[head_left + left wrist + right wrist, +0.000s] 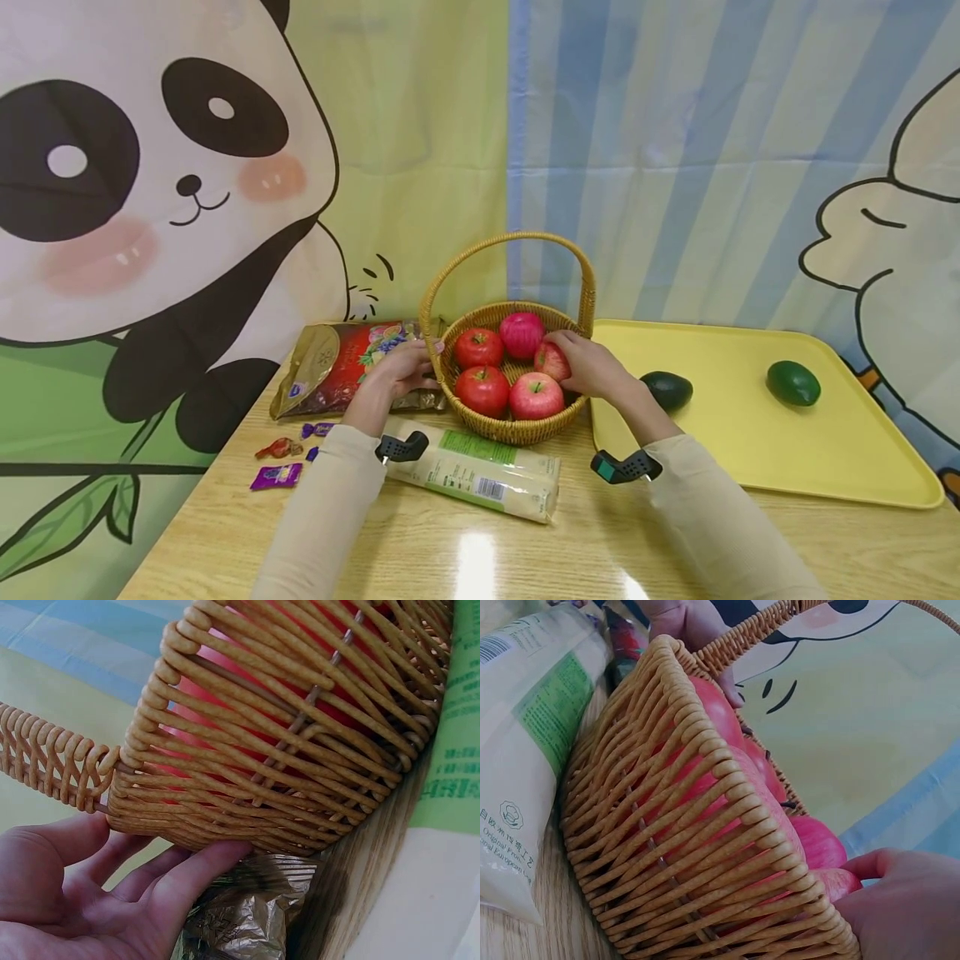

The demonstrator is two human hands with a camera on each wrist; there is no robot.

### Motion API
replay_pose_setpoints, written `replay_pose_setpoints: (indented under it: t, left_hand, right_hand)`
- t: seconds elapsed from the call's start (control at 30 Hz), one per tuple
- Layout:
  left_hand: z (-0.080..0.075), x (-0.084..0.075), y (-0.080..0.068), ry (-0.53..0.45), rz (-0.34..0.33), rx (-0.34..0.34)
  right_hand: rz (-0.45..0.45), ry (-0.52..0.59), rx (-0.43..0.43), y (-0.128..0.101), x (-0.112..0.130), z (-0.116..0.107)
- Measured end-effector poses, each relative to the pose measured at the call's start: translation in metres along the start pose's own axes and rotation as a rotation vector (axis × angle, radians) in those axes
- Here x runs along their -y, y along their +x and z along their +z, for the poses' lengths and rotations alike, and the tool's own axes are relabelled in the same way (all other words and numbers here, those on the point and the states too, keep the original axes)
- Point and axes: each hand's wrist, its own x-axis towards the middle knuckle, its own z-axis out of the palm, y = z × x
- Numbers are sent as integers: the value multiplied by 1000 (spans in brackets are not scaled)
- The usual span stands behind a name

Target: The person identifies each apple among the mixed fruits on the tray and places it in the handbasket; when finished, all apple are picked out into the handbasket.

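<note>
A wicker basket (pixel 498 427) with a tall arched handle holds several red and pink apples. On its left side, my left hand (pixel 405 368) grips the rim beside the handle's foot; in the left wrist view, thumb and fingers (pixel 202 874) lie at the woven edge. My right hand (pixel 596 367) reaches over the right rim and holds a pinkish-red apple (pixel 551 360) inside the basket. Next to that apple are a pink apple (pixel 537 397) and a deep-pink fruit (pixel 522 335). Part of the held apple is hidden behind the right hand.
A cream-and-green packet (pixel 480 475) lies in front of the basket. Behind the left hand is a red-and-gold bag (pixel 330 371), with several wrapped candies (pixel 276 477) nearby. A yellow tray (pixel 750 446) at right bears two dark green avocados (pixel 793 382).
</note>
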Motion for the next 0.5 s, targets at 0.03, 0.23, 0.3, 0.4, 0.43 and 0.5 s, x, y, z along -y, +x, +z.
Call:
replay_pose_setpoints:
  t: [0.03, 0.23, 0.3, 0.4, 0.43, 0.5]
  left_hand:
    - [0, 0, 0, -5, -2, -3]
    - [2, -1, 0, -14, -2, 0]
    - [2, -1, 0, -15, -5, 0]
    - [1, 0, 0, -9, -8, -1]
    - [0, 0, 0, -9, -12, -4]
    - [-1, -1, -1, -8, -11, -7]
  right_hand:
    - [4, 1, 3, 0, 0, 0]
    - [16, 0, 14, 2, -1, 1]
    - [13, -3, 14, 1, -1, 2]
    - [7, -3, 16, 0, 1, 2]
    - [8, 0, 18, 0, 2, 2]
    - [8, 6, 19, 1, 2, 2]
